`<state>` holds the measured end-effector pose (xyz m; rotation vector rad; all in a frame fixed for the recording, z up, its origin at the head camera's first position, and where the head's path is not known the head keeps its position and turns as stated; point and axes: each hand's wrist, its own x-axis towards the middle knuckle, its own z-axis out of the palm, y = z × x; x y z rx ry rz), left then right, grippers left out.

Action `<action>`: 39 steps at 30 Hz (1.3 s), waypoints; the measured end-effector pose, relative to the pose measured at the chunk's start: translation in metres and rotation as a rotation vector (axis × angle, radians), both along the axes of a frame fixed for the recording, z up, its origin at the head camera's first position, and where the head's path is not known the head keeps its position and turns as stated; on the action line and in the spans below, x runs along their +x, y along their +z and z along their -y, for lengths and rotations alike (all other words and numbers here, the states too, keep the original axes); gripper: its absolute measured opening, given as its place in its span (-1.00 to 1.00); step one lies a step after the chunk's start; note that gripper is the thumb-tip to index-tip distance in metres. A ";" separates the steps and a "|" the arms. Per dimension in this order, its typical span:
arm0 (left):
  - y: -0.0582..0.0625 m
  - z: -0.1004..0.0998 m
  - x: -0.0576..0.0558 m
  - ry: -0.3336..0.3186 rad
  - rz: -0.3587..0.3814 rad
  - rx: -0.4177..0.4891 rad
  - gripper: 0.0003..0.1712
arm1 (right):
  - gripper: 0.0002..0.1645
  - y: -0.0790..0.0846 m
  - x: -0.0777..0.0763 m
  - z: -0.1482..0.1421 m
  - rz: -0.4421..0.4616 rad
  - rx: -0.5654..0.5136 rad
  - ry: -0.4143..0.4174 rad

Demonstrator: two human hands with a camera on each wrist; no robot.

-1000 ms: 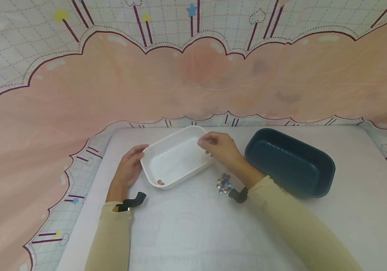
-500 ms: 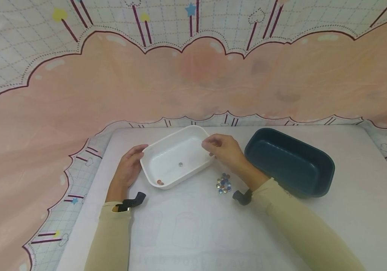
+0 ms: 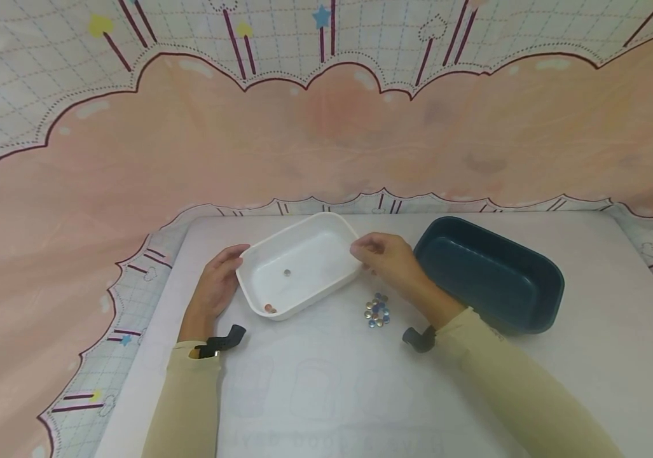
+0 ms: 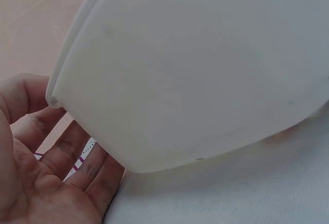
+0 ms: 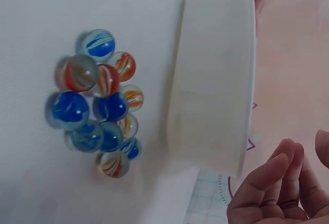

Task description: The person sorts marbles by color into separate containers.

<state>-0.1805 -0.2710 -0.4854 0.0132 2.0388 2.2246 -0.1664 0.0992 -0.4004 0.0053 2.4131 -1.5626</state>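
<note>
Left hand (image 3: 217,283) rests flat against the left end of the white rectangular plastic tub (image 3: 326,236), fingers straight, steadying it; no grip closed round it. Right hand (image 3: 386,257) is at the tub's right rim, fingers loosely curled; the grip looks empty, though the head view is too small to be sure. Two marbles lie inside the tub: one grey-looking marble (image 3: 287,272) mid-floor, one reddish marble (image 3: 269,308) at the near corner. A cluster of glass marbles, blue and orange-striped (image 5: 97,106), lies on the white table (image 3: 326,394), just near-right of the tub. A dark blue plastic tub (image 3: 489,273) stands to the right.

Step in hand, judging: moving marbles singly into the white tub. Next move calls for reaching to the cluster and pinching one marble without scattering the rest.
</note>
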 end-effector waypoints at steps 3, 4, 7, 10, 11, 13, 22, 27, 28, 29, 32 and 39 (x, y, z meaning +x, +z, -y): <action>0.000 0.000 -0.001 0.001 -0.004 0.001 -0.59 | -0.68 -0.002 0.001 -0.003 0.020 0.003 -0.008; -0.001 0.000 -0.001 0.001 -0.004 0.003 -0.60 | -0.68 -0.003 0.001 -0.004 0.025 0.004 -0.008; -0.001 0.001 -0.001 0.000 -0.003 0.005 -0.61 | -0.68 -0.004 0.002 -0.006 0.033 0.010 -0.013; 0.000 0.000 0.000 -0.001 -0.003 0.007 -0.61 | -0.67 -0.006 0.003 -0.008 0.034 0.012 -0.015; 0.000 0.000 0.000 -0.001 -0.005 0.006 -0.61 | -0.66 -0.006 0.004 -0.009 0.036 0.014 -0.015; 0.000 0.000 0.000 -0.002 -0.008 0.008 -0.60 | -0.65 -0.007 0.005 -0.010 0.042 0.017 -0.014; 0.000 0.000 0.000 -0.010 -0.011 0.016 -0.61 | -0.62 -0.013 0.009 -0.020 0.046 0.053 0.005; -0.001 0.000 0.000 -0.012 -0.014 0.019 -0.60 | -0.62 -0.016 0.012 -0.026 0.063 0.056 0.010; -0.001 0.000 0.000 -0.011 -0.014 0.020 -0.60 | -0.63 -0.017 0.012 -0.027 0.069 0.058 0.008; -0.001 0.000 0.000 -0.011 -0.013 0.019 -0.60 | -0.62 -0.017 0.013 -0.027 0.070 0.065 0.008; -0.001 0.001 0.000 -0.010 -0.012 0.027 -0.61 | -0.62 -0.019 0.015 -0.029 0.065 0.076 0.010; -0.001 0.000 0.000 -0.017 -0.015 0.040 -0.60 | -0.65 -0.024 0.021 -0.033 0.056 0.087 0.012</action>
